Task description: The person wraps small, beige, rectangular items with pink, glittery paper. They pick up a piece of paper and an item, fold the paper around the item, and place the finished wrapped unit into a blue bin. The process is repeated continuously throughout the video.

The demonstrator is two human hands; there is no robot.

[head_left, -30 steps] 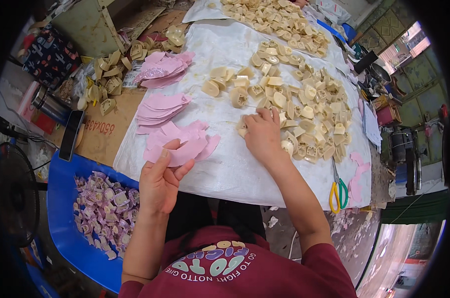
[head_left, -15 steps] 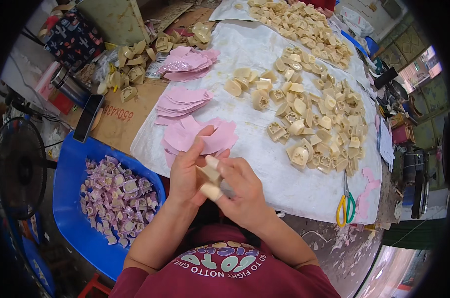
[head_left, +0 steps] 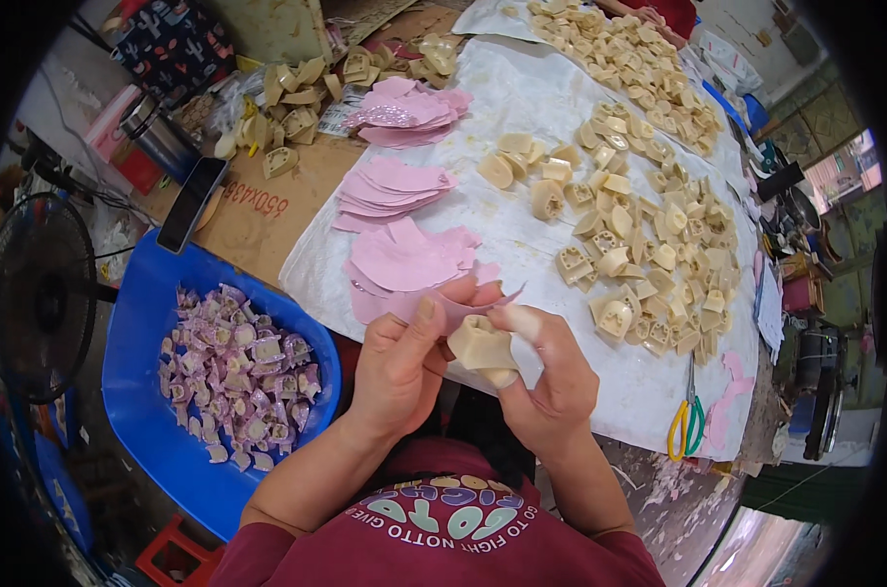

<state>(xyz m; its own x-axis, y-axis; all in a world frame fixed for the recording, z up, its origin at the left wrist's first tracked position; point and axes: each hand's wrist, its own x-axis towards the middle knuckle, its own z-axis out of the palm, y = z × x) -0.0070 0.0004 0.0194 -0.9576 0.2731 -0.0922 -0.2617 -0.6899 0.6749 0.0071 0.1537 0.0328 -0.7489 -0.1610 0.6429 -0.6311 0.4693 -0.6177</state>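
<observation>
- Nearest to the body, the two hands are close together in front of the table edge.
- The left hand (head_left: 399,367) pinches a pink piece (head_left: 448,311) between the thumb and the fingers; the piece is curved, and its far end points toward the right hand.
- The right hand (head_left: 551,377) is closed on a beige block (head_left: 481,344), with thumb and fingers at its side, and its hollowed part shows upward. Whether block and piece touch, I cannot tell.
- For doing this well, I think the block should be held firmly and without turning, while the pink piece is laid evenly, its edge lined up, and smoothed from the middle so no fold remains.
- At left, a blue basin (head_left: 121,382) holds many pink-covered pieces (head_left: 238,377).
- On the table (head_left: 512,264), the near pink stack (head_left: 414,256) lies just beyond the left hand, convenient for reaching.
- Scissors (head_left: 686,426) rest at the right edge.
- Farther, a loose pile of beige blocks (head_left: 659,254) is spread.
</observation>
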